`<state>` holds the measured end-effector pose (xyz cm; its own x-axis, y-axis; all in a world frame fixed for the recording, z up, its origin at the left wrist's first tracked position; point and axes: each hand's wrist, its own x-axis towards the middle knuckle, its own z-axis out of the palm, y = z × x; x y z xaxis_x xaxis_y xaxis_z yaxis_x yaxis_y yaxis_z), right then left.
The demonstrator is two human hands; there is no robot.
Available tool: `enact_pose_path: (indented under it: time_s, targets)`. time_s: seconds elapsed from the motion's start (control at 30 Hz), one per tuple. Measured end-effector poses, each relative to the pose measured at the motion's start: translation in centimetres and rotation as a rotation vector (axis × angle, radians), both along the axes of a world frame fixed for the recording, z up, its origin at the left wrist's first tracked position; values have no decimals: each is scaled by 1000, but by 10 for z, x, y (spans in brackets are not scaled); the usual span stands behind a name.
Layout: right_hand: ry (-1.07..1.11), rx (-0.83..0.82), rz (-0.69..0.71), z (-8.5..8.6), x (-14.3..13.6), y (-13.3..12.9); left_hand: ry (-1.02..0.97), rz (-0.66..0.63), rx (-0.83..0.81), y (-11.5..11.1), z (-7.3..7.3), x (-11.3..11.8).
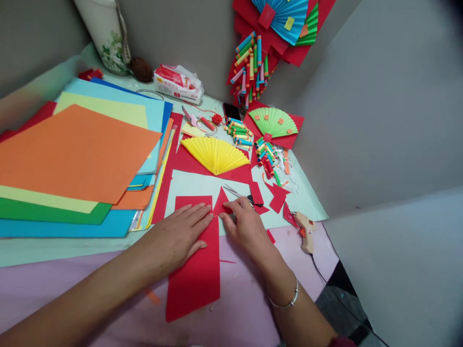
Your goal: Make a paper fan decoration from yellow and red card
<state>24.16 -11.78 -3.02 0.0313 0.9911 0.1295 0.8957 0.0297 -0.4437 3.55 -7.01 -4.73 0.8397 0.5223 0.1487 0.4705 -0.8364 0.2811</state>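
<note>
Bench [246, 294] beneath, left hand [181, 233] lies flat on red paper [197, 289] while right hand [246, 224], grip unclear, touches a triangle [221, 198], apparently aligning; the next move needs steady pressure.

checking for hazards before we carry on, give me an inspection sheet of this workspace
surface: pale green sheet and pinkish cover
job's things: red sheet, red triangle, scissors just beyond the right grip
clutter: stacked coloured sheets, paper rolls, red offcuts
grips: left grip flat on the red sheet, right grip touching the red triangle, pinch unclear
cables: dark cord runs from glue gun past the table edge
surroundings: grey wall, fan decoration against it
</note>
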Motion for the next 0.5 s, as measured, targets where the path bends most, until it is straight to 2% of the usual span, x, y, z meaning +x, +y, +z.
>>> enact_pose_path:
  time_s: [0.27,0.5]
  targets:
    - [-18,35,28,-1,5,-1,20,6,-18,-1,3,0]
    - [1,47,165,-1,9,2,14,10,-32,1,-2,0]
